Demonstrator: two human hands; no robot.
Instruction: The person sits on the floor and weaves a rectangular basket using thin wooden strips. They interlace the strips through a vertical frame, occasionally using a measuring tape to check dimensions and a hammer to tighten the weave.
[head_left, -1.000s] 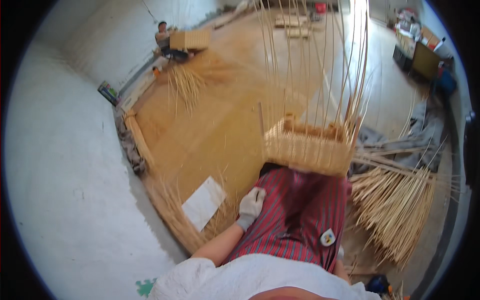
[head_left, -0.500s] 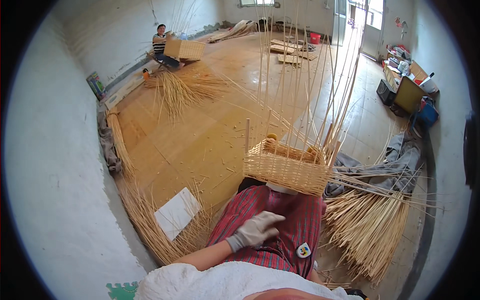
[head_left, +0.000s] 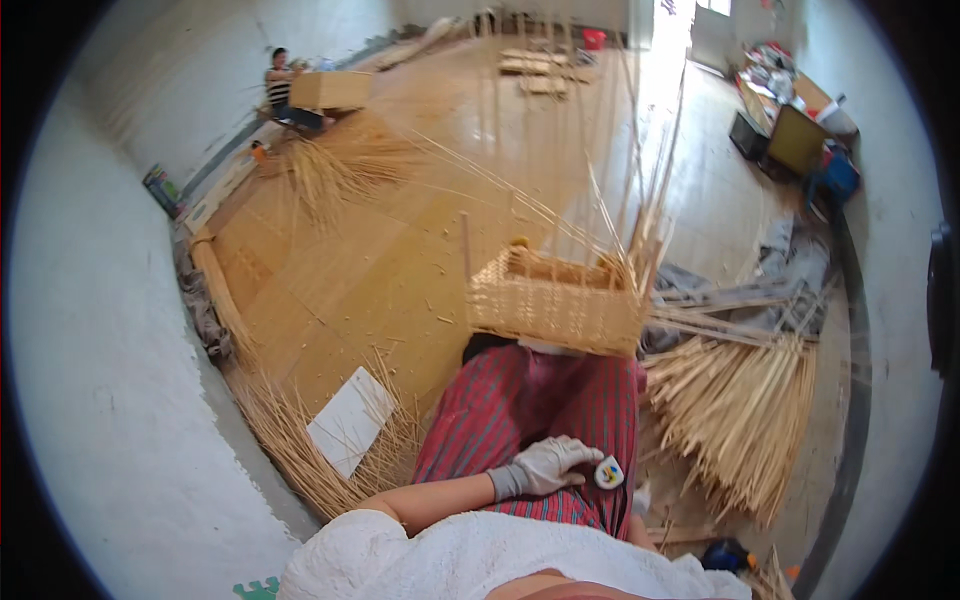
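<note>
My left hand point(head_left: 556, 466), in a pale glove with a grey cuff, rests over my lap on a red striped cloth point(head_left: 480, 415). Its fingers reach out, slightly bent, to the edge of a small white rounded case point(head_left: 608, 473) with a coloured mark, which looks like a tape measure. Only a bit of my gloved right hand point(head_left: 641, 499) shows beside my right thigh; its fingers are hidden. Beyond my knees stands a half-woven wicker basket point(head_left: 552, 308), with long upright stakes rising from it. Neither hand touches the basket.
Cut wicker rods point(head_left: 735, 420) lie at my right by grey cloth point(head_left: 790, 270). More rods point(head_left: 280, 440) and a white board point(head_left: 352, 422) lie left. A dark blue object point(head_left: 728, 555) sits low right. Far left, a person point(head_left: 282, 85) sits with another basket point(head_left: 330, 90).
My left hand has moved right and closer to my body, up to the white case. The view has tilted down and shifted, so the basket's stakes are blurred.
</note>
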